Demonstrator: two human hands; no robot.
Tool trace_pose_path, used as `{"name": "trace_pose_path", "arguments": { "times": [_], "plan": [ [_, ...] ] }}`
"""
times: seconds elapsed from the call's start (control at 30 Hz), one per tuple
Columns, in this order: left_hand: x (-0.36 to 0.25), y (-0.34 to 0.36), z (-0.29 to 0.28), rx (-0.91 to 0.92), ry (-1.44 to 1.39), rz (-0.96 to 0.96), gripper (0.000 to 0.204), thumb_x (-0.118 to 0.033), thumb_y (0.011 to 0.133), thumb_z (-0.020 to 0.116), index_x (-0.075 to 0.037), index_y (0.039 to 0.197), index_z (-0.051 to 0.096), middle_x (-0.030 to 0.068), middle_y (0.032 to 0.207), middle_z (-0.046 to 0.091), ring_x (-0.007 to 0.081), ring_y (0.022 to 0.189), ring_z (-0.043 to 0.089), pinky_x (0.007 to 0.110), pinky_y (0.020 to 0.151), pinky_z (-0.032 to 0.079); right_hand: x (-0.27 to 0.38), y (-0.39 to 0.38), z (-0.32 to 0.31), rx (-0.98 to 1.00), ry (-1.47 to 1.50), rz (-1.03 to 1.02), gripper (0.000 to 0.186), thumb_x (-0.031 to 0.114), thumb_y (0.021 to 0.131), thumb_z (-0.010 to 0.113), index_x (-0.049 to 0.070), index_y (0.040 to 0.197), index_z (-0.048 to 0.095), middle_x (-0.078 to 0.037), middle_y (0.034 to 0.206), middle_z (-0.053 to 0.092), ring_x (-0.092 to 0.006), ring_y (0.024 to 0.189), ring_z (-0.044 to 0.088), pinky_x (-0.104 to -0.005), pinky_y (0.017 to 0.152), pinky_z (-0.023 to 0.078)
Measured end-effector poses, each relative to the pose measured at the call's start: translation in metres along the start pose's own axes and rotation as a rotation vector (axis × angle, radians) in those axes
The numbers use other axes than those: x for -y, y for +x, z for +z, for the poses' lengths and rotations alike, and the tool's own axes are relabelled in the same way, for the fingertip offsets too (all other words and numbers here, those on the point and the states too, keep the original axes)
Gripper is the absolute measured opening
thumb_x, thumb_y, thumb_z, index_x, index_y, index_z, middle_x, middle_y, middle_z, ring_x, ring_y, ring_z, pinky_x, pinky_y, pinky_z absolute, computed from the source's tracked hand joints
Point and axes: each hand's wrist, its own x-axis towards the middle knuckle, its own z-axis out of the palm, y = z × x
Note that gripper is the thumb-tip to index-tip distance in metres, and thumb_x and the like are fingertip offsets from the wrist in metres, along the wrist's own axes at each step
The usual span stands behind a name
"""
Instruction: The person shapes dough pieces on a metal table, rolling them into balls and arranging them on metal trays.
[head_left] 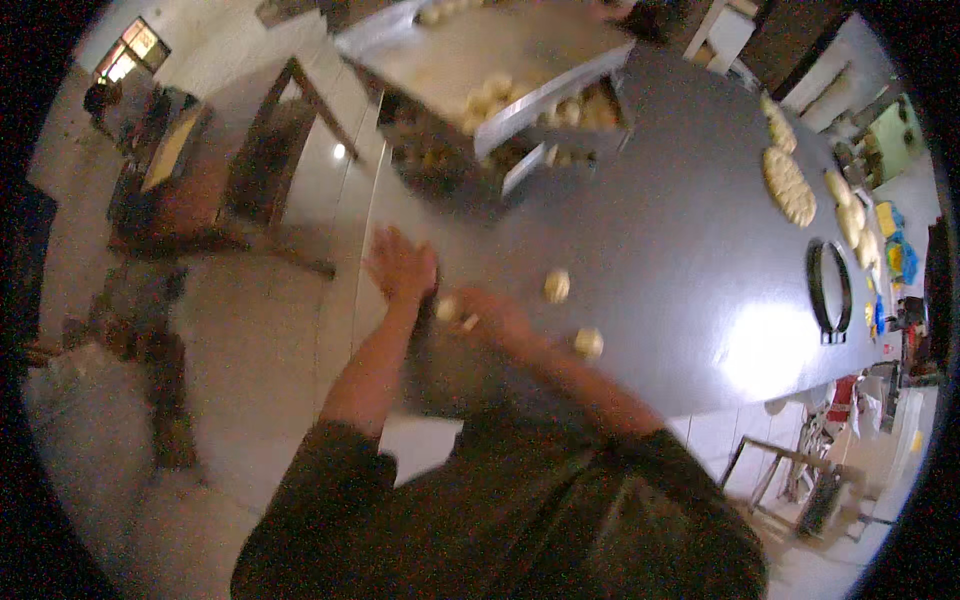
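Note:
At the table's left edge my left hand (403, 264) is stretched out with its fingers spread, and I see nothing in it. My right hand (487, 314) is low over the table, smeared by motion. A pale dough ball (446, 308) shows at its fingertips, between my two hands; whether the fingers grip it I cannot tell. A small whitish bit also shows beside those fingers, too blurred to name. To the right of my right hand lie two more dough pieces, one farther off (557, 286) and one beside my right forearm (588, 343).
Stacked metal trays (560, 100) with several dough balls stand at the far end of the dark table (680, 230). Along the right side lie a flat dough oval (789, 187), longer dough pieces (851, 218) and a black oval ring (829, 291). A wooden frame (270, 170) stands at left.

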Motion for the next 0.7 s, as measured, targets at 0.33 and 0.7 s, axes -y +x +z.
{"name": "trace_pose_path", "arguments": {
  "times": [0.33,0.7],
  "plan": [
    [-0.004,-0.003,-0.017,-0.056,-0.071,-0.104,0.083,-0.055,0.100,0.050,0.001,0.159,0.030,0.0255,0.168,0.019,0.0437,0.149,0.031,0.060,0.123,0.013,0.128,0.208,-0.280,-0.306,-0.109,-0.203,0.038,0.028,0.083,0.083,0.002,0.109,0.073,-0.011,0.093,0.074,-0.0177,0.085,0.070,-0.0355,0.076,0.056],
    [-0.007,0.005,-0.001,-0.221,0.037,0.001,0.084,-0.056,0.099,0.051,0.000,0.158,0.033,0.0267,0.165,0.026,0.0466,0.144,0.037,0.064,0.120,0.020,-0.019,0.078,-0.245,-0.723,-0.230,-0.008,0.024,0.023,0.109,0.047,0.005,0.103,0.061,-0.009,0.092,0.064,-0.0253,0.087,0.063,-0.0396,0.081,0.053]
  ]
}}
